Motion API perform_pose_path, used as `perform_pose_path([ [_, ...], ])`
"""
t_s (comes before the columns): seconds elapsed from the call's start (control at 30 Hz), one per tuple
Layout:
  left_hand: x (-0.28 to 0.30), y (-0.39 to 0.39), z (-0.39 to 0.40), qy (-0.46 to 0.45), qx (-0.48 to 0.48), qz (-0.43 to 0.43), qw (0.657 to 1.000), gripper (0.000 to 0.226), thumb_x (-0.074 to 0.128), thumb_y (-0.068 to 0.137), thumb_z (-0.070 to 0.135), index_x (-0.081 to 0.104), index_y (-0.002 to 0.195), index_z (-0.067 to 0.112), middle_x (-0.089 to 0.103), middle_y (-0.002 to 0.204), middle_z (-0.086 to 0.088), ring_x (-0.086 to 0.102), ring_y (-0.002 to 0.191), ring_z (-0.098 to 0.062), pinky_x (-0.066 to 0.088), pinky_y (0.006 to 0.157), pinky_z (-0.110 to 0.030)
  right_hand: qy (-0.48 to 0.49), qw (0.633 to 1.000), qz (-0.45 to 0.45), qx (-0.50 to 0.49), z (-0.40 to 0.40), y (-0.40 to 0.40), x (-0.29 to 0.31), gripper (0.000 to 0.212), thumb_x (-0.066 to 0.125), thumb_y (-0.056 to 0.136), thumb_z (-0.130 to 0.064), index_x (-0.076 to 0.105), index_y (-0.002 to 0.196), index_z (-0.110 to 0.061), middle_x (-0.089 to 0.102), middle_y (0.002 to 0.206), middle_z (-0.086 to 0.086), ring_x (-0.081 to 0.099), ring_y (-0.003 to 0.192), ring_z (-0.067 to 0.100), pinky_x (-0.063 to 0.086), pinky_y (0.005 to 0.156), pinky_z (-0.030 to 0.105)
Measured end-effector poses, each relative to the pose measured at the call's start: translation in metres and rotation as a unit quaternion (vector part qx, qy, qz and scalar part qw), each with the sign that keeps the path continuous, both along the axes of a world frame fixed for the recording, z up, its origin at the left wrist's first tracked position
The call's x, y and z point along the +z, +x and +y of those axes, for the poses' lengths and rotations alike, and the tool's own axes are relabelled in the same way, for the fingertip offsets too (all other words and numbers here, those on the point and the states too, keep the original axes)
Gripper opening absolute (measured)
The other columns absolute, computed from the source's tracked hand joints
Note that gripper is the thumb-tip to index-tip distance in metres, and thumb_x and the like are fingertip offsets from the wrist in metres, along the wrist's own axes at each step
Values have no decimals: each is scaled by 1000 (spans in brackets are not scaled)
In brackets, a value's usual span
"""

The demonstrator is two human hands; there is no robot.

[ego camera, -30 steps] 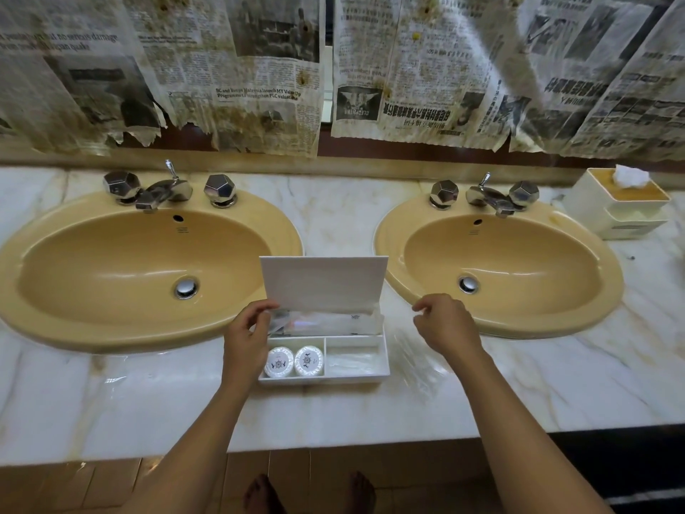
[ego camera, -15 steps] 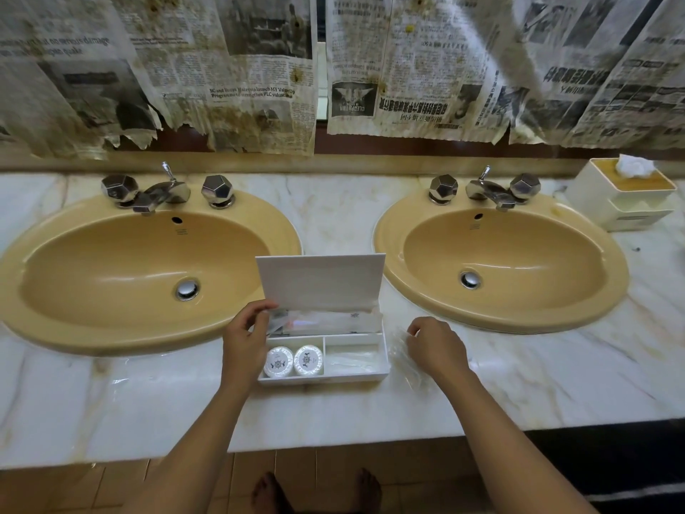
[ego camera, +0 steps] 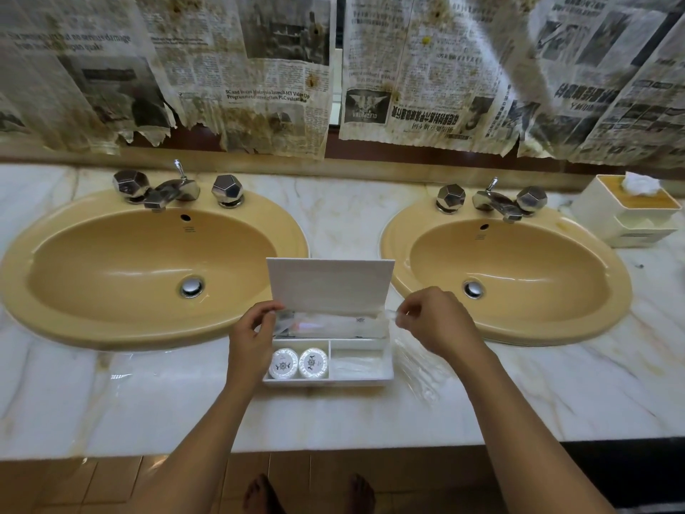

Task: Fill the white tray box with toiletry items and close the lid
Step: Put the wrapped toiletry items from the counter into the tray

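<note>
The white tray box sits on the marble counter between two sinks, its lid standing upright at the back. Two round wrapped soaps lie in the front left compartment, and a clear packet lies in the front right one. A long clear-wrapped toiletry packet stretches across the back compartment. My left hand pinches its left end. My right hand pinches its right end just outside the box.
Yellow sinks with chrome taps flank the box. A white tissue holder stands at the far right. More clear plastic wrappers lie on the counter right of the box. Newspaper hangs over the wall behind.
My right hand lifted from the wrappers on the counter and came to the right end of the long packet. My left hand stayed at its left end.
</note>
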State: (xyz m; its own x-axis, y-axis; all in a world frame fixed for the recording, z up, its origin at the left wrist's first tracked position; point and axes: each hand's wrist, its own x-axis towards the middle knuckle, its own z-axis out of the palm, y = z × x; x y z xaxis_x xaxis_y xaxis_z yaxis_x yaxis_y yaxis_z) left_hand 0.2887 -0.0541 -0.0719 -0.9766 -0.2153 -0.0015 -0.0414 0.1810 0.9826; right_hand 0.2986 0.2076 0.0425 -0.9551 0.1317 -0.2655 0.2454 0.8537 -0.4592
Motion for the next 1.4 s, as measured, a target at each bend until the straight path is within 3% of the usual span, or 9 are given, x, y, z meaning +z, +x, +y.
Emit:
perform_pose_path([
  [0.17,1,1,0,0,1,-1,1000,32,49,95,3,68,89,29,66,82,25,57,75,3,41,68,-9,26,990,-54,126,-42,5,0,8,67,82,-23,75,84,-24,72,87,-2,61,75,14,44,63,23],
  [0.33,1,0,0,4,2,-2,1000,31,49,95,3,68,89,27,68,85,26,59,80,4,42,70,-8,88,980,-72,163,-64,10,-34,27,62,84,-14,72,105,-29,66,111,1,62,100,21,43,76,26],
  [0.43,2,1,0,6,4,-2,1000,31,49,95,2,68,89,26,67,85,26,59,80,5,41,71,-7,88,980,-74,165,-63,12,-39,32,62,85,-13,71,110,-30,66,114,-2,61,103,20,44,80,27],
  [0.57,1,1,0,7,5,-5,1000,33,49,95,3,68,88,30,68,86,25,59,80,4,42,70,-9,69,985,-69,142,-56,9,-35,26,59,87,-16,72,104,-30,66,111,-1,62,99,20,40,73,24],
  [0.73,1,0,0,4,4,-4,1000,36,49,95,1,68,87,31,67,86,26,59,79,3,42,70,-11,0,994,-47,101,-38,4,-16,17,62,87,-24,75,97,-26,72,97,-7,65,86,14,49,72,25],
  [0.87,2,1,0,1,2,-4,1000,35,49,95,2,68,88,30,67,86,25,59,78,4,42,68,-10,-18,1000,-15,12,1,-3,-11,13,65,85,-22,75,94,-25,68,83,-9,60,75,13,42,64,23],
  [1.0,0,0,0,0,2,-6,1000,34,49,95,3,68,88,31,67,85,23,58,76,0,42,68,-12,44,995,-19,-86,40,-5,-34,25,55,83,-13,72,97,-24,70,97,4,64,82,25,45,66,27],
  [1.13,-1,0,0,0,4,-2,1000,34,49,95,3,68,89,30,67,82,22,56,73,-1,42,67,-12,92,986,-90,-104,55,5,-59,34,56,83,-10,62,114,-24,63,115,4,61,100,26,43,71,28],
  [1.4,-2,0,0,-6,3,-2,1000,32,49,95,4,68,89,30,66,82,21,56,73,-1,41,68,-11,67,984,-105,-130,57,14,-82,33,51,83,-5,60,113,-17,62,117,7,59,103,28,43,72,29],
])
